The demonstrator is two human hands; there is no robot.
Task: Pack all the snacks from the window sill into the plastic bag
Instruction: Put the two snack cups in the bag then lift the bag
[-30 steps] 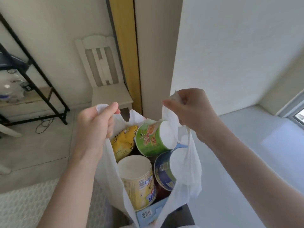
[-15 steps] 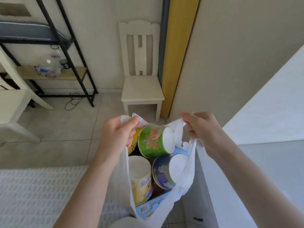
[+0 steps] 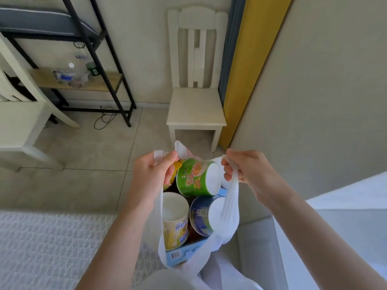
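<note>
White plastic bag (image 3: 230, 208) of snack tubs (image 3: 196, 178) between both hands.

Your white plastic bag (image 3: 230, 208) hangs open in the air, held up by its two handles. It is thin and see-through. Inside, a green cup (image 3: 195, 178) lies on its side at the top, its white lid facing right. A yellow packet (image 3: 175, 167) peeks out just left of it. Below sit a pale yellow cup (image 3: 176, 222) and a dark blue cup (image 3: 202, 216), side by side. A light blue box (image 3: 182, 255) with a barcode lies at the bottom.
</note>
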